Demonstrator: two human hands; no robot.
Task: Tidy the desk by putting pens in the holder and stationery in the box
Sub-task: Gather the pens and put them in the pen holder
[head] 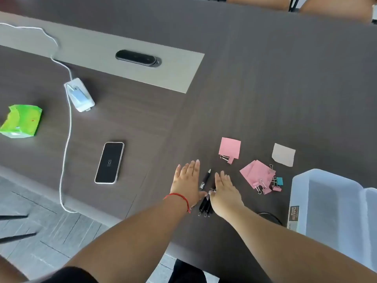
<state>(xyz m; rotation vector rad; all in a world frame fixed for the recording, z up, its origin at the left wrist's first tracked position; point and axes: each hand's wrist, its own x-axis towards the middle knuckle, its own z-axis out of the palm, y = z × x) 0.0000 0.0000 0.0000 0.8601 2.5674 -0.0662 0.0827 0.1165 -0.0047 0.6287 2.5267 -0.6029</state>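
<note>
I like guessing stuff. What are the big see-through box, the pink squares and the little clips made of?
The box looks like frosted plastic: milky, translucent walls with a soft sheen. The pink squares look like thin matte paper; they lie flat and one pile is creased. The clips seem to be painted metal, pink and blue bodies with shiny wire handles, though they are too small to be sure.

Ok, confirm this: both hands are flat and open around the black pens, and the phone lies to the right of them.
Not quite. In the head view the phone lies to the left of the black pens, not the right. Both the left hand and right hand are open around them.
</note>
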